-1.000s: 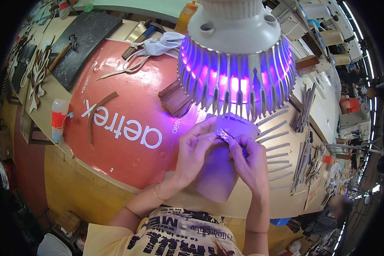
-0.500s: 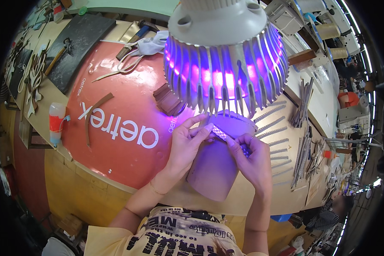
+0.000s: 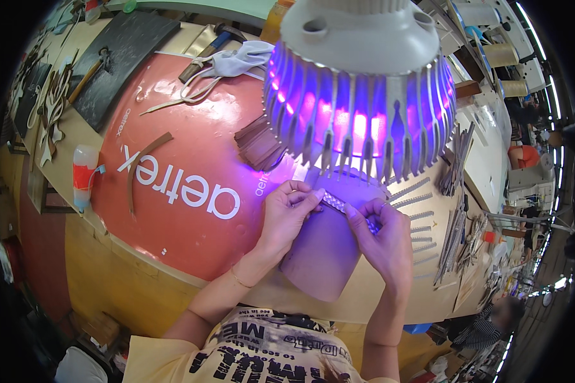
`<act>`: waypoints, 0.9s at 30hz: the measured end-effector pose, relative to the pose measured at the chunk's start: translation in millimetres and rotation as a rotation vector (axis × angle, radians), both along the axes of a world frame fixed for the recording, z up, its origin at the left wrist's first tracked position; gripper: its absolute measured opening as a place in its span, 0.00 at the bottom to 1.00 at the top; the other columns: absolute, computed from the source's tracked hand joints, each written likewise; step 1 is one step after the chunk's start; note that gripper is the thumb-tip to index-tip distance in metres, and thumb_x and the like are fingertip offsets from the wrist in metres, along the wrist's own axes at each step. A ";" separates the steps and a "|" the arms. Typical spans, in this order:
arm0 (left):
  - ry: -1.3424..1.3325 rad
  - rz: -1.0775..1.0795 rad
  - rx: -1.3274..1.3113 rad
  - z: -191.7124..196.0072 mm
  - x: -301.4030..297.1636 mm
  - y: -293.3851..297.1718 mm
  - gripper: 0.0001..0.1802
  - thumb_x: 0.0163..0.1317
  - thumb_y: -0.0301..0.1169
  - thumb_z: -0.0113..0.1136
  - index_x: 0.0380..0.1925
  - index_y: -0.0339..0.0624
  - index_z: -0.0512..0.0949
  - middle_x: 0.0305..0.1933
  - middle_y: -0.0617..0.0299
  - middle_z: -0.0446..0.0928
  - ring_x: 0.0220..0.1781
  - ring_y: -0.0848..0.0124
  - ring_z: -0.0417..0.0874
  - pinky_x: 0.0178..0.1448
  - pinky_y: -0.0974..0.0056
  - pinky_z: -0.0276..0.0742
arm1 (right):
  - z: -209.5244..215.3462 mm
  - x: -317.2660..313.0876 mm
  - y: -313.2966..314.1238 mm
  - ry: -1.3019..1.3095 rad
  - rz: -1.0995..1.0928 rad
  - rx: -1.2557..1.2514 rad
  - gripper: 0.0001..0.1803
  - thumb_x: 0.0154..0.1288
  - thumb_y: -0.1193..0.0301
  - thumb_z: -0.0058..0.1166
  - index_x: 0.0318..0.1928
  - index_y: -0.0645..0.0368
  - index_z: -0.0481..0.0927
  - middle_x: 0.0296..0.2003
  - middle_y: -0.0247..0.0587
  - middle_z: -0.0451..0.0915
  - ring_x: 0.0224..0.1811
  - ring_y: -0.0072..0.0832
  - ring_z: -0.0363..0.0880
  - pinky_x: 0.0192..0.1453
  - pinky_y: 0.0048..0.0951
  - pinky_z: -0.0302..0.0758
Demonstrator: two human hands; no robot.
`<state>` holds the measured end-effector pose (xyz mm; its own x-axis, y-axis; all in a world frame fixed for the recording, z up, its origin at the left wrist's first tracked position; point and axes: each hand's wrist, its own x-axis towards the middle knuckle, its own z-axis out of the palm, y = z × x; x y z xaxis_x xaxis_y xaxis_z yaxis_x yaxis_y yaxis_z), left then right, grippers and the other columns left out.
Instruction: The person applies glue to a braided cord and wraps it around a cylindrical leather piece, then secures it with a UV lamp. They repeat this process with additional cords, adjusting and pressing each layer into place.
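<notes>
One braid (image 3: 334,203) slants between our left hand (image 3: 289,214) and our right hand (image 3: 382,239): the left pinches its upper end, thumb against fingers, and the right grips its lower stretch. We hold it over a brown panel (image 3: 322,268) on the counter (image 3: 380,306), in the purple light of the lamp (image 3: 361,118). The right hand covers the lower end, so we can't quite tell where it stops. Grey strips (image 3: 412,198) lie to our right, a red sheet (image 3: 172,239) to our left.
</notes>
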<state>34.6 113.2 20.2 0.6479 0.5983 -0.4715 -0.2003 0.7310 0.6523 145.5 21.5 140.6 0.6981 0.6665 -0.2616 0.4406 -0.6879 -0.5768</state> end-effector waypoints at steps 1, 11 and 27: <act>0.006 -0.001 -0.012 -0.3 -0.3 -0.9 0.09 0.63 0.24 0.66 0.37 0.40 0.73 0.28 0.64 0.82 0.29 0.83 0.78 0.32 0.77 0.69 | -0.7 0.2 0.3 0.030 -0.029 -0.001 0.16 0.65 0.65 0.64 0.28 0.67 0.80 0.15 0.32 0.75 0.18 0.13 0.66 0.21 0.22 0.60; -0.007 0.056 0.015 0.1 4.0 -4.6 0.11 0.63 0.22 0.65 0.31 0.43 0.71 0.32 0.63 0.82 0.29 0.84 0.76 0.34 0.77 0.72 | 0.2 -2.2 2.7 -0.009 -0.018 0.031 0.16 0.63 0.67 0.65 0.24 0.66 0.77 0.13 0.27 0.68 0.17 0.12 0.58 0.19 0.23 0.53; 0.120 0.133 0.381 -4.6 10.3 -12.2 0.07 0.61 0.21 0.66 0.35 0.39 0.75 0.34 0.61 0.82 0.31 0.83 0.77 0.35 0.76 0.73 | -2.9 0.0 1.0 0.004 -0.023 0.023 0.15 0.59 0.70 0.64 0.23 0.66 0.75 0.13 0.30 0.69 0.17 0.13 0.62 0.21 0.23 0.57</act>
<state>44.8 101.0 15.7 0.5067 0.8195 -0.2676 -0.1826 0.4054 0.8957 145.5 22.4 137.7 0.7126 0.6560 -0.2488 0.4226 -0.6844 -0.5941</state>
